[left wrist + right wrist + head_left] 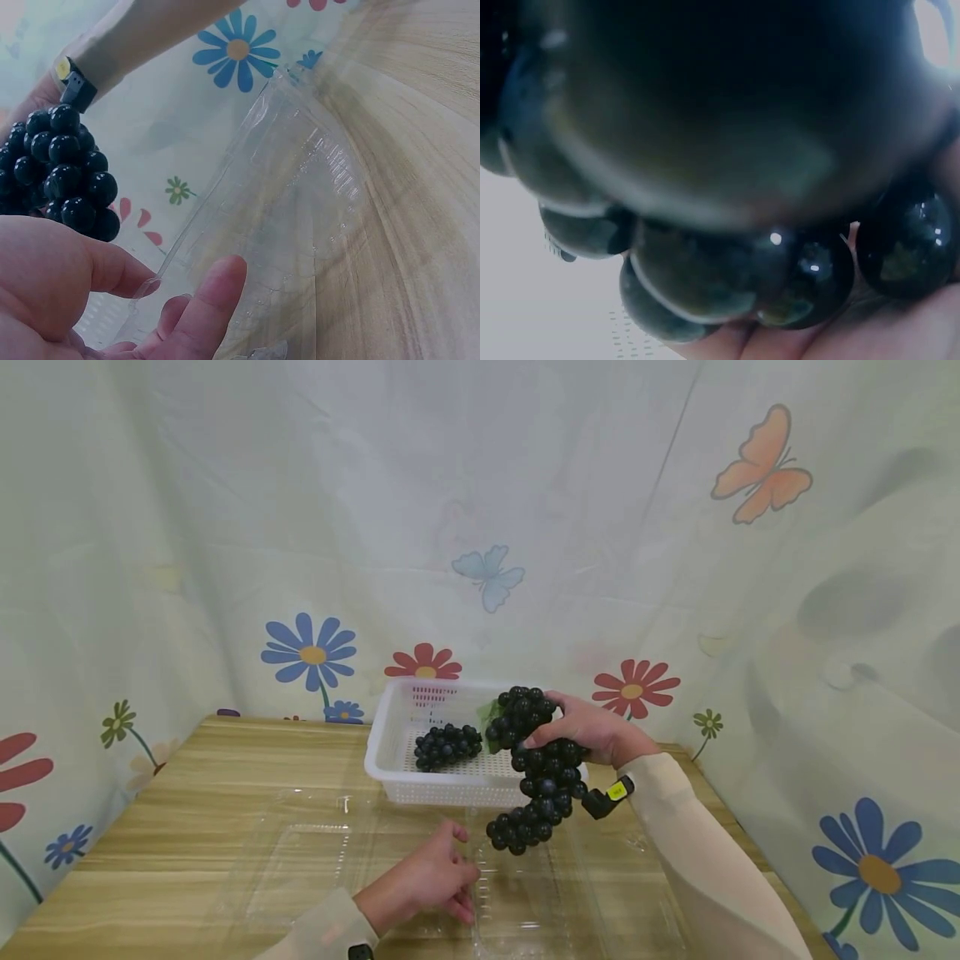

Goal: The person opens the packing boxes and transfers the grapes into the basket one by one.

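Observation:
My right hand (588,727) grips a long, dark bunch of grapes (549,777), thumb across its upper part. Its lower end hangs over a clear plastic container (517,935); dark grapes (810,277) fill most of the right wrist view, close to the lens. My left hand (431,877) is at the container's left edge. In the left wrist view, the thumb meets the rim of the clear plastic (292,195), and the index finger lies on the other side, with the remaining fingers curled below. Grapes (64,172) hang beyond the left hand.
A white perforated basket (378,756) stands at the back of the wooden table (225,760), holding another dark bunch of grapes (447,747). A green leaf (491,739) shows beside the raised grapes. Another clear plastic section (300,868) lies at left. A flower-patterned curtain (375,527) encloses the table.

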`<act>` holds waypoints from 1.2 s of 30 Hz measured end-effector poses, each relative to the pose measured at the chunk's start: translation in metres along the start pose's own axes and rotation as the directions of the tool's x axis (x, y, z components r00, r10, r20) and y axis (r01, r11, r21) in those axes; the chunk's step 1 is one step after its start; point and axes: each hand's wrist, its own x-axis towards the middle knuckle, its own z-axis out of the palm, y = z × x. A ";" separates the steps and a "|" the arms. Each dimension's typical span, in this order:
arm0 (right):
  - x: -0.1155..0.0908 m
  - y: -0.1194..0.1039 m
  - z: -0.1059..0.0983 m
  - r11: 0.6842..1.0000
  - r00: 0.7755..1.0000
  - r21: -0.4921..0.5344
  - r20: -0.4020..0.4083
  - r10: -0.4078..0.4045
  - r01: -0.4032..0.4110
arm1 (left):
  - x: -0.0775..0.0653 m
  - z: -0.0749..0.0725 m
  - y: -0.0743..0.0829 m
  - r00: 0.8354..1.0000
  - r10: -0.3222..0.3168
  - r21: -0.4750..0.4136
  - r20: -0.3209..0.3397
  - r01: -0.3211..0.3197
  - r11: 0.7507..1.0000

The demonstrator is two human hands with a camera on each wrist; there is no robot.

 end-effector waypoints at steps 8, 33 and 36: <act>0.007 0.000 -0.012 1.000 1.000 0.023 -0.028 0.013 -0.012 | 0.000 0.000 0.000 1.000 0.002 0.009 -0.001 -0.002 1.000; 0.038 -0.006 -0.033 0.966 0.997 0.250 -0.057 -0.059 0.071 | 0.000 -0.001 -0.003 0.999 0.040 -0.008 -0.004 -0.040 0.999; 0.041 -0.008 -0.035 0.960 0.997 0.273 -0.059 -0.051 0.065 | 0.001 0.000 -0.003 0.999 0.038 0.000 -0.003 -0.038 0.999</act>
